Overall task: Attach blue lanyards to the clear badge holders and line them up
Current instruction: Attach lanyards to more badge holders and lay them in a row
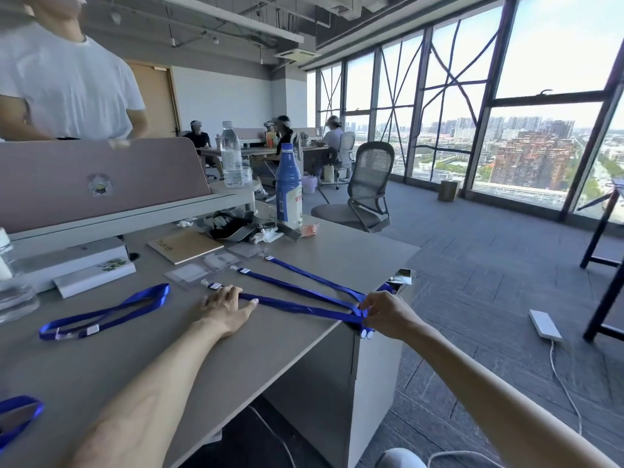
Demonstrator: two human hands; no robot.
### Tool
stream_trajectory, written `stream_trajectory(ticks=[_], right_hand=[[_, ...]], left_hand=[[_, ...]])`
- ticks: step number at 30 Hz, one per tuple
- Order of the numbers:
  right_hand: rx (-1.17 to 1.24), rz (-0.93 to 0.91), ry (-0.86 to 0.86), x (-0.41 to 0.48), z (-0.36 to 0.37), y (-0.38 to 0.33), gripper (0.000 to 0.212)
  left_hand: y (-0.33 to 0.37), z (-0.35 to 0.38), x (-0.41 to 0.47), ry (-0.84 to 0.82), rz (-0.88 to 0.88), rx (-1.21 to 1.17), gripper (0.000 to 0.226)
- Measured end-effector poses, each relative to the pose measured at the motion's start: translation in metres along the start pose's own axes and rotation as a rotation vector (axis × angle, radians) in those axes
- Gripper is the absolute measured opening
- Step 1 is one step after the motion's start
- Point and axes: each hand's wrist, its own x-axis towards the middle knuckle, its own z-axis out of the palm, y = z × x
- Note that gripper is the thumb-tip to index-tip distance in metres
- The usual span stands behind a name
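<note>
Three blue lanyards lie stretched across the grey desk [101, 373], each clipped to a clear badge holder: far [248, 248], middle [221, 260], near [189, 274]. My left hand [228, 307] presses flat on the nearest lanyard [297, 304] close to its clip. My right hand [381, 314] pinches the far ends of the lanyards at the desk's right edge. A loose looped lanyard [108, 310] lies at the left. Another blue lanyard [18, 417] shows at the bottom left corner.
A blue bottle [288, 189], a clear water bottle [231, 157], a brown notebook [185, 245] and clutter sit at the desk's back. A pink divider [101, 177] stands behind, with a person in a white shirt beyond it. An office chair [366, 190] stands to the right.
</note>
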Motion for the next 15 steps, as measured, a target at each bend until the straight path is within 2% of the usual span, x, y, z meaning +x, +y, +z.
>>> stream_trajectory(ticks=[6,12,15], right_hand=[[-0.147,-0.088,-0.040,-0.003,0.001,0.006,0.031],[-0.180,-0.068,0.180,-0.007,-0.001,0.002,0.008],[-0.181,-0.104,0.223,-0.011,0.001,-0.004,0.009]], left_hand=[[0.001,-0.001,-0.001,-0.003,-0.005,-0.002,0.061],[0.003,-0.003,-0.005,-0.017,-0.014,-0.002,0.060],[0.003,-0.004,-0.005,-0.018,-0.013,0.004,0.059]])
